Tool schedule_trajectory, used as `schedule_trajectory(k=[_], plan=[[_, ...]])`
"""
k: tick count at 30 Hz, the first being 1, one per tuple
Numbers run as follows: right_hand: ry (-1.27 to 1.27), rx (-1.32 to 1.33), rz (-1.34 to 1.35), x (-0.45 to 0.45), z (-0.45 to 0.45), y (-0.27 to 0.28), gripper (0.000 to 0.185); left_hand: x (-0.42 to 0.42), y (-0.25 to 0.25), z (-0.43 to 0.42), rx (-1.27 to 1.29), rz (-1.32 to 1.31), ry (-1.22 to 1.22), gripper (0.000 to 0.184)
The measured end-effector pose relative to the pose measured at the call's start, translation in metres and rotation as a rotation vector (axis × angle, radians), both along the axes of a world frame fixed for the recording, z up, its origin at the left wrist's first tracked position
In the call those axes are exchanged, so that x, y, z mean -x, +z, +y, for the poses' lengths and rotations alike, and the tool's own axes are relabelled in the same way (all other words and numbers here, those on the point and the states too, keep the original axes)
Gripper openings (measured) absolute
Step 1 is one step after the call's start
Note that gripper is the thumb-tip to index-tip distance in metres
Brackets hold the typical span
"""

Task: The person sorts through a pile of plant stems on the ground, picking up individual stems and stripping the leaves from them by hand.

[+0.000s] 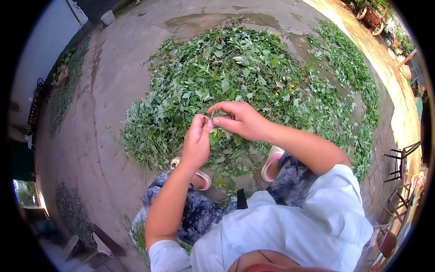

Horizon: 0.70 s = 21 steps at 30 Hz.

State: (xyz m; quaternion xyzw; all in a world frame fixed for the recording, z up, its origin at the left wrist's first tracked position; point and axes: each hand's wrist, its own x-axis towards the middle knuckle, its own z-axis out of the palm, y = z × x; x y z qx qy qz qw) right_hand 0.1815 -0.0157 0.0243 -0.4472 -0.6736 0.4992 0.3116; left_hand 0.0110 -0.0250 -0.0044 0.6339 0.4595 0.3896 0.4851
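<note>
A large heap of cut green leafy plants lies on the concrete ground in front of my feet. Above its near edge, my left hand and my right hand meet at the fingertips. Both hands are closed on a small leafy sprig, whose leaves hang below the fingers. The left thumb and fingers pinch its stem end. The right thumb and index finger curl round it from the other side.
More cut plants spread along the right. Greenery and round fruits line the left wall. A white bucket stands at the upper left. Metal-framed chairs are at the far right. A bag with greens is beside my left leg.
</note>
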Motion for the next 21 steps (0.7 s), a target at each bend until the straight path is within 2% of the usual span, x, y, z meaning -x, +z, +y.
schedule_trajectory(k=[2,3,4,6,8,10,11,13,14,15,16,18,19,21], plan=[[0.009,-0.426,-0.109,0.001,0.001,-0.01,0.02,0.001,0.002,-0.002,-0.021,0.037,-0.024,0.016],[0.05,-0.515,-0.113,-0.001,0.003,-0.01,0.018,0.002,0.005,-0.003,-0.043,0.073,-0.046,0.016],[0.048,-0.511,-0.115,-0.004,0.003,-0.008,0.018,0.003,0.007,-0.003,-0.04,0.072,-0.049,0.016],[0.197,-0.554,-0.216,-0.014,0.004,-0.001,0.017,0.008,0.009,-0.004,0.002,0.12,-0.139,0.015],[0.12,-0.53,-0.231,-0.04,0.012,0.002,0.017,0.021,0.017,-0.002,-0.003,0.187,-0.091,0.014],[0.01,-0.413,-0.418,-0.094,0.025,0.002,0.016,0.036,0.02,0.002,-0.056,0.201,0.009,0.014],[-0.076,-0.307,-0.852,-0.128,0.027,0.002,0.016,0.042,0.021,0.003,-0.105,0.196,0.072,0.013],[-0.162,0.349,-1.784,-0.197,0.027,-0.023,0.033,0.053,0.026,0.004,-0.185,0.23,0.141,0.011],[-0.231,0.487,-1.83,-0.21,0.017,-0.018,0.041,0.058,0.028,0.003,-0.227,0.266,0.175,0.01],[-0.317,0.371,-1.801,-0.217,0.003,-0.018,0.037,0.062,0.031,0.002,-0.223,0.26,0.166,0.01],[-0.316,0.377,-1.809,-0.216,0.003,-0.019,0.037,0.066,0.034,-0.001,-0.348,0.357,0.204,0.01],[-0.364,0.231,-1.595,-0.207,0.006,-0.033,0.033,0.08,0.038,-0.004,-0.55,0.517,0.299,0.011],[-0.264,0.154,-1.421,-0.199,0.009,-0.047,0.031,0.091,0.038,-0.003,-0.629,0.581,0.348,0.012],[-0.046,0.027,-1.122,-0.176,0.015,-0.086,0.027,0.123,0.049,-0.01,-0.505,0.77,0.497,0.014]])
